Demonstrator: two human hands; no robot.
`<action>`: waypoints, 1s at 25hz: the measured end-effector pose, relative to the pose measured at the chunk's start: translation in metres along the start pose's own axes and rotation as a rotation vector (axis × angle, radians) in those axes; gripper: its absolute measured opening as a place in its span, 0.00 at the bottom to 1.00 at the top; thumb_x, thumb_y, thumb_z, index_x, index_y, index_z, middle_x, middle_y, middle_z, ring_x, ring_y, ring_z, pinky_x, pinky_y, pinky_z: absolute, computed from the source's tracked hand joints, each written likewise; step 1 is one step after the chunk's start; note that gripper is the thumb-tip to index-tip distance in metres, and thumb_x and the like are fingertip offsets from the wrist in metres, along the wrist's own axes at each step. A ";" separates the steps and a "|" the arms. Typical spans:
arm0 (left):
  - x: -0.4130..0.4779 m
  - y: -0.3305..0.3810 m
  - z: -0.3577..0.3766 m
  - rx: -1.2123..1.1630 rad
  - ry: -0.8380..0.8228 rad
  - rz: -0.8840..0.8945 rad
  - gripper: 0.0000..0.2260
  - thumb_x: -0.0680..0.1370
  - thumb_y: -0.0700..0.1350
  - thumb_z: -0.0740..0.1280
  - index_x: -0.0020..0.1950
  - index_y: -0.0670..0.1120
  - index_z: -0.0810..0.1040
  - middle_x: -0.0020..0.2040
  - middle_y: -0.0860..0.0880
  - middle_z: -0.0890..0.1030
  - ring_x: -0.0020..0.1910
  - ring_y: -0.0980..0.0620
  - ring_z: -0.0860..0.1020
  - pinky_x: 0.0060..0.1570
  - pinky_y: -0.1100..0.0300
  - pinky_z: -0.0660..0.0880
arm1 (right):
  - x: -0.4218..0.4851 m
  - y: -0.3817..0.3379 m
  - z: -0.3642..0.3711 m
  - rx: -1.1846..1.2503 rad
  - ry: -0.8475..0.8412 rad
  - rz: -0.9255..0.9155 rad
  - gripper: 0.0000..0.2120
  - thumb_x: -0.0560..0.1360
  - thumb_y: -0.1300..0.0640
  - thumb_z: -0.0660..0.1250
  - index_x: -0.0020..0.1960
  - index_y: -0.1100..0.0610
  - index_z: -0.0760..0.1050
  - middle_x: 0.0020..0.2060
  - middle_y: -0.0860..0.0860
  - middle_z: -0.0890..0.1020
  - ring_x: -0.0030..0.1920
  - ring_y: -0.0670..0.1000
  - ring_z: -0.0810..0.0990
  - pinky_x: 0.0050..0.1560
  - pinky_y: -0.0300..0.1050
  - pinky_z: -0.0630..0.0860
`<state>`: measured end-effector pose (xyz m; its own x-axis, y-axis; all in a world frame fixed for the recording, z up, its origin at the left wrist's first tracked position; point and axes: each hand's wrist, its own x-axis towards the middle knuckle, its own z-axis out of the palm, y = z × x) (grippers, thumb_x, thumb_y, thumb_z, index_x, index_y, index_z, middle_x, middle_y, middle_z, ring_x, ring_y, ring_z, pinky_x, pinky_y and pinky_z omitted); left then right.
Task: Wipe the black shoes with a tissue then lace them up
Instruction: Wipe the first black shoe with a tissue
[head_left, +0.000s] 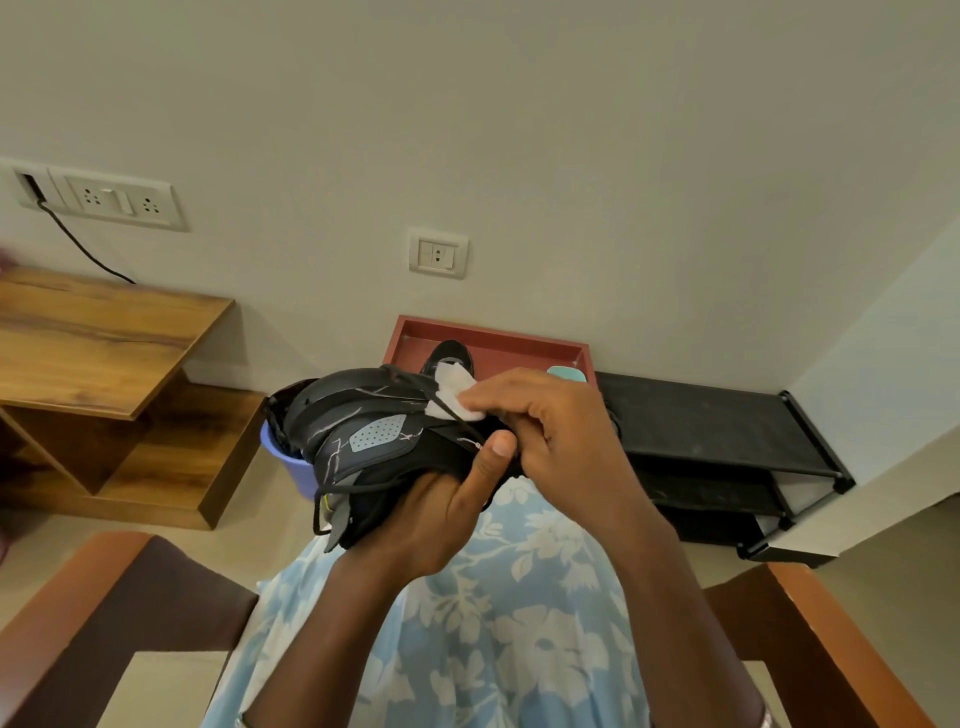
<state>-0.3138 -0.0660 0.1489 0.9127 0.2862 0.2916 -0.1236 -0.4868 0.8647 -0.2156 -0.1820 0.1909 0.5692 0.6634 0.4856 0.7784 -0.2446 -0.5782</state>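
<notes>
A black lace-up sports shoe is gripped from beneath by the left hand above the lap. A crumpled white tissue is pinched against it by the right hand.

A second black shoe is seen in a red tray.

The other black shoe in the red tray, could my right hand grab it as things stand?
Probably not straight away. The right hand is pressing a tissue on the held shoe, which sits between it and the second shoe in the red tray.
</notes>
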 end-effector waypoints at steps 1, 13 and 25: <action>0.000 0.001 -0.001 0.021 0.004 -0.009 0.21 0.80 0.68 0.50 0.54 0.61 0.79 0.55 0.66 0.79 0.60 0.72 0.71 0.67 0.70 0.64 | -0.001 0.005 -0.005 -0.106 0.029 0.031 0.15 0.74 0.60 0.62 0.54 0.57 0.85 0.51 0.51 0.86 0.54 0.50 0.83 0.57 0.46 0.79; 0.003 -0.004 -0.001 0.055 -0.020 0.026 0.23 0.79 0.67 0.52 0.60 0.56 0.78 0.54 0.62 0.78 0.60 0.66 0.73 0.65 0.73 0.64 | -0.006 -0.006 -0.015 0.031 -0.132 0.035 0.19 0.77 0.67 0.63 0.64 0.55 0.81 0.59 0.45 0.83 0.61 0.42 0.79 0.64 0.35 0.75; 0.002 0.005 -0.003 0.097 -0.038 -0.013 0.14 0.79 0.61 0.56 0.37 0.59 0.72 0.37 0.68 0.77 0.45 0.70 0.76 0.50 0.79 0.65 | -0.009 -0.003 -0.005 0.149 -0.134 -0.052 0.24 0.73 0.74 0.58 0.64 0.60 0.80 0.62 0.50 0.82 0.66 0.43 0.77 0.66 0.37 0.73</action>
<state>-0.3142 -0.0651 0.1548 0.9283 0.2622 0.2637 -0.0754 -0.5617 0.8239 -0.2222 -0.1909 0.1918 0.4810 0.7631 0.4317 0.7526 -0.1067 -0.6498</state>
